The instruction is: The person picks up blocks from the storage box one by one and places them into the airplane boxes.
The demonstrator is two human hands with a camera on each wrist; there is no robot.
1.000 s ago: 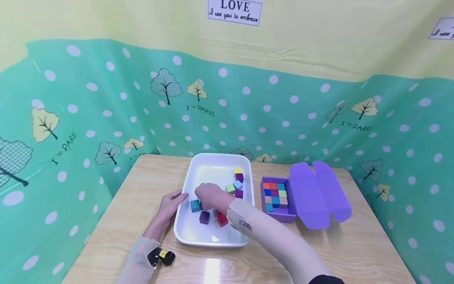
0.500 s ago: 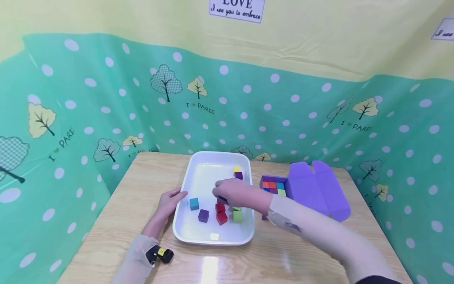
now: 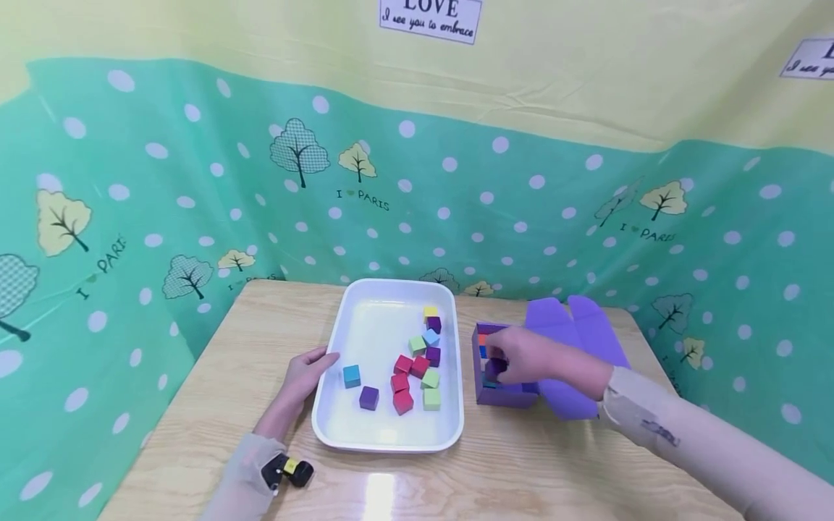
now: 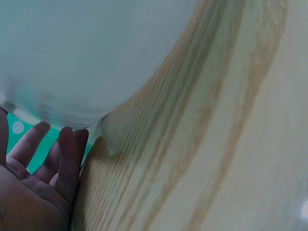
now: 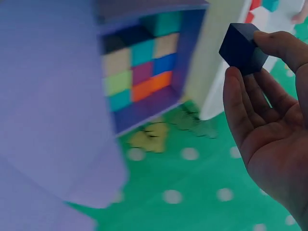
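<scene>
My right hand (image 3: 524, 354) is over the open purple box (image 3: 506, 396). It pinches a dark purple cube (image 5: 240, 48) between thumb and fingertips, and the cube is held apart from the packed ones in the right wrist view. Rows of coloured cubes (image 5: 143, 72) fill part of the box; in the head view the hand covers most of them. My left hand (image 3: 302, 376) grips the left rim of the white tray (image 3: 322, 416), thumb over the edge and fingers (image 4: 70, 154) against the outer wall. Loose red, green, purple, blue and yellow cubes (image 3: 402, 402) lie in the tray.
The box's purple lid (image 3: 573, 347) is folded out to the right, flaps spread. Both containers stand on a wooden table (image 3: 215, 405). A patterned green and yellow cloth (image 3: 417, 174) hangs behind and at the sides.
My right hand has picked up a dark purple cube in the tray and carried it right to the box. My left hand has stayed on the tray rim.
</scene>
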